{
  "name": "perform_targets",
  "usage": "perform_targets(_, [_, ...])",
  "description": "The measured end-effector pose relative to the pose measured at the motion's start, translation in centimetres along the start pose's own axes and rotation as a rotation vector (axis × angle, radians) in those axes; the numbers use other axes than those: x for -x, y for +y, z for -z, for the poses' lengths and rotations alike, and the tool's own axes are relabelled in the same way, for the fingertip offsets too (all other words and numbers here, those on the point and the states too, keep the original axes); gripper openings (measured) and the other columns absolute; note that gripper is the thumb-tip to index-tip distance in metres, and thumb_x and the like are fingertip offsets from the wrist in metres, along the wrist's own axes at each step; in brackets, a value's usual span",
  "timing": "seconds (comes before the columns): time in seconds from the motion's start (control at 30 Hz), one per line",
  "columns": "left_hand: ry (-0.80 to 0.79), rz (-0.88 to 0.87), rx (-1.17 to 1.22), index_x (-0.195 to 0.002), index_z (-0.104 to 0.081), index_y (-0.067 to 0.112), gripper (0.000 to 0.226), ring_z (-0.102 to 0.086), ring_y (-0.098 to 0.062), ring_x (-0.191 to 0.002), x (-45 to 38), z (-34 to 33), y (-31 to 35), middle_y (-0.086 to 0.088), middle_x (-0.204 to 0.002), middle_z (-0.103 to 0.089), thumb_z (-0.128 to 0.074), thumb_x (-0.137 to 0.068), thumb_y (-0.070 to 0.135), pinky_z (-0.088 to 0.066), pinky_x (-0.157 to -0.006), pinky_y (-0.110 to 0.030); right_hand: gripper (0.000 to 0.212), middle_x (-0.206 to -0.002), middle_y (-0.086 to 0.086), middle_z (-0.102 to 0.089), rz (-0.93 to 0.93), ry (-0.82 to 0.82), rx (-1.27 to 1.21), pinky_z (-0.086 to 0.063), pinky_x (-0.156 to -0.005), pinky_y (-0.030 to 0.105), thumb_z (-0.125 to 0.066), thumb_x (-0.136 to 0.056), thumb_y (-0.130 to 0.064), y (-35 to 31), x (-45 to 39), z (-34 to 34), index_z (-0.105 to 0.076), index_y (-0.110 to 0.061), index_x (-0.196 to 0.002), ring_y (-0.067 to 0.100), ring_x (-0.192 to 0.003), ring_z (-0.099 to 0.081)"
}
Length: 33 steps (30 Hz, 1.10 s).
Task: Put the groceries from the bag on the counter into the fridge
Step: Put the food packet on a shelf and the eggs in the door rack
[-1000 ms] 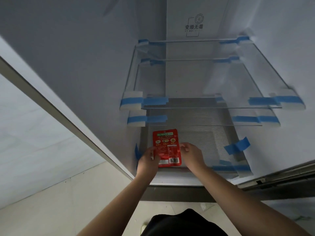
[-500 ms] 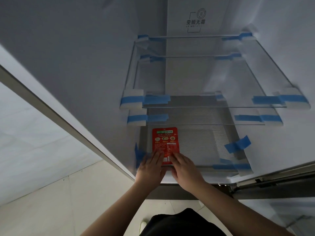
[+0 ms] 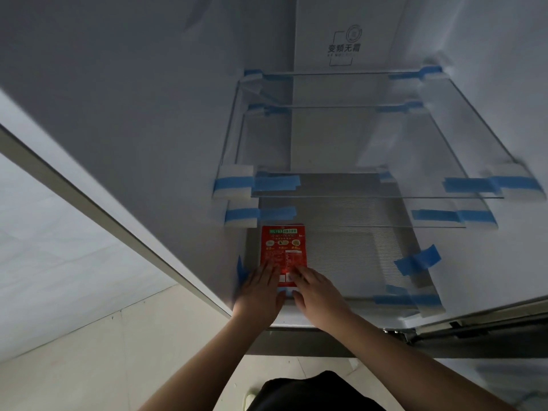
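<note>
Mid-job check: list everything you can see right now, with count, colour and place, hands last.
packet: one, red with a green label strip, flat on the lowest fridge shelf, front left
glass shelves: two clear ones above the packet, plus the ribbed lowest shelf
tape: many blue strips, at the shelf corners and edges
foam blocks: several, white, taped at the shelf ends against the fridge walls
fridge label: one, dark print, back wall, top
floor: pale tiles, lower left
dark clothing: bottom centre
left hand: fingers straight, resting on the packet's near left corner
right hand: fingers flat on the packet's near right corner
</note>
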<state>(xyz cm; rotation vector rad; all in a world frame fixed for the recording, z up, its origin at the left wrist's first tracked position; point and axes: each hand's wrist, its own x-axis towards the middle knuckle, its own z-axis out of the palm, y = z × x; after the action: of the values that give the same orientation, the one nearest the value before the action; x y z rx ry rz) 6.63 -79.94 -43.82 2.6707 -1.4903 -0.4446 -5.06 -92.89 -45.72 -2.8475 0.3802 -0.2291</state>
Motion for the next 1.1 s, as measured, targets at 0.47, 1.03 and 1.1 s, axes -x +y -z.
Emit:
perform_targets(0.47, [0.124, 0.0, -0.014, -0.137, -0.055, 0.013, 0.063, -0.056, -0.026, -0.129, 2.3, 1.4, 1.1, -0.007, -0.139, -0.06, -0.074, -0.082, 0.036, -0.039, -0.104, -0.04, 0.053, -0.128, 0.007, -0.061, -0.088, 0.034, 0.076, -0.043, -0.102, 0.041, -0.068, -0.084, -0.034, 0.2, 0.9, 1.8, -0.053, -0.016, -0.132, 0.025, -0.115, -0.06])
perform_targets(1.03, [0.004, 0.21, -0.11, -0.157, -0.003, 0.024, 0.062, 0.01, -0.022, -0.152, 8.0, 1.7, 3.6, -0.001, -0.166, 0.0, -0.013, -0.103, 0.053, 0.014, -0.12, -0.044, 0.052, -0.144, 0.009, -0.048, -0.078, -0.064, 0.103, -0.033, -0.113, 0.049, -0.037, -0.098, -0.041, -2.4, 2.5, 3.0, -0.042, -0.015, -0.143, 0.028, -0.134, -0.043])
perform_targets(1.1, [0.023, 0.222, -0.118, -0.157, -0.005, 0.024, 0.068, 0.011, -0.022, -0.151, 8.7, 1.4, 3.7, -0.001, -0.166, -0.001, 0.0, -0.097, 0.055, 0.016, -0.119, -0.043, 0.055, -0.144, 0.009, -0.048, -0.068, -0.073, 0.096, -0.033, -0.112, 0.05, -0.028, -0.098, -0.043, -3.0, 2.9, 3.0, -0.042, -0.014, -0.143, 0.028, -0.134, -0.042])
